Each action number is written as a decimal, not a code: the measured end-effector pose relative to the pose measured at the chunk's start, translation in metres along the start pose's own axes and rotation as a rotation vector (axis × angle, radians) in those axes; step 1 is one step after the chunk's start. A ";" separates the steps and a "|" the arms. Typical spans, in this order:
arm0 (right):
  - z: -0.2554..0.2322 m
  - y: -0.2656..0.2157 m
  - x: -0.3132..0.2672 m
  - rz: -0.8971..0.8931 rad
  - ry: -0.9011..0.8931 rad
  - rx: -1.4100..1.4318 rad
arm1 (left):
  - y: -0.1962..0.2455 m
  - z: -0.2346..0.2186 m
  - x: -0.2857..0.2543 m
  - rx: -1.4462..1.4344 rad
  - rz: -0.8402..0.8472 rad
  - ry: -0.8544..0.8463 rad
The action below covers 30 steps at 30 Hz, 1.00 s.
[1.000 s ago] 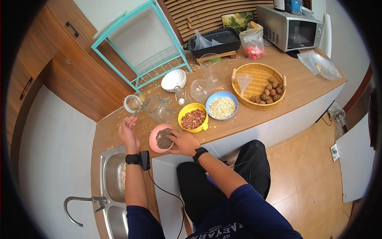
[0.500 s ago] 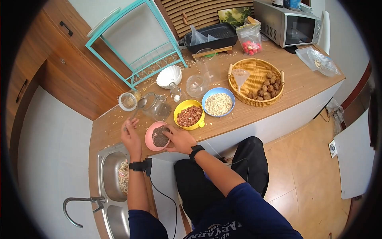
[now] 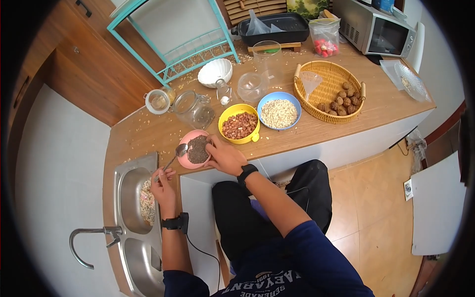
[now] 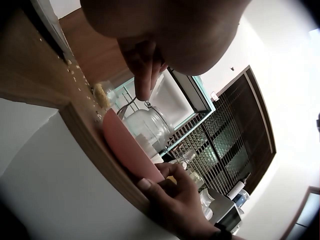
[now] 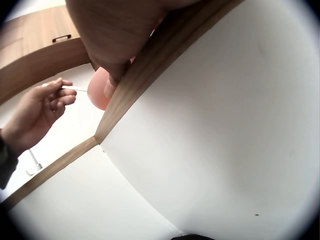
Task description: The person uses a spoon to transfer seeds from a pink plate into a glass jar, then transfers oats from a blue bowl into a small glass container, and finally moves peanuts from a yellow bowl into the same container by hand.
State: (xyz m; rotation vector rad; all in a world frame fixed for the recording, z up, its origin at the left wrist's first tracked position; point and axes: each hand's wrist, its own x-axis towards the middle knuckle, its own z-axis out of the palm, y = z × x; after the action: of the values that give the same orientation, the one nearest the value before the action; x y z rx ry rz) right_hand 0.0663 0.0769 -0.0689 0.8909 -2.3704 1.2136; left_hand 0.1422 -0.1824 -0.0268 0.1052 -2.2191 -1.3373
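The left hand (image 3: 165, 185) pinches the handle of a spoon (image 3: 182, 149) between its fingers. The spoon's head is over the left side of the pink bowl (image 3: 185, 161); whether it touches the dark seeds (image 3: 199, 150) inside, I cannot tell. The right hand (image 3: 227, 157) grips the bowl's rim on the opposite side, thumb against the outer wall and fingers over the edge. The bowl is at the front edge of the worktop (image 3: 133, 143), near the sink (image 3: 130, 195).

Just right of the pink bowl is a yellow bowl (image 3: 242, 140) of reddish-brown nuts (image 3: 239, 125), then a blue bowl (image 3: 277, 95) of pale flakes (image 3: 278, 114). An open glass jar (image 3: 194, 111) lies tilted behind the pink bowl. Farther right, a basket (image 3: 329, 81) holds walnuts (image 3: 346, 101) and a clear funnel (image 3: 310, 81).
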 end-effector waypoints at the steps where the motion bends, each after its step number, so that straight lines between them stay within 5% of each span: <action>1: -0.006 -0.004 0.001 0.007 0.003 0.056 | 0.000 0.001 -0.004 -0.002 -0.010 0.007; 18: 0.003 0.001 -0.003 -0.128 0.083 -0.022 | -0.006 0.046 -0.025 -0.785 -0.476 0.055; 30: 0.007 0.003 -0.006 -0.114 0.088 -0.070 | 0.009 0.042 -0.024 -0.701 -0.365 0.136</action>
State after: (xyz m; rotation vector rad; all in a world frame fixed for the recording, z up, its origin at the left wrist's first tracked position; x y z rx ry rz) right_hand 0.0689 0.0745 -0.0776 0.9170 -2.2458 1.0966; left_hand 0.1438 -0.1362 -0.0444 0.3385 -1.5531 -2.1573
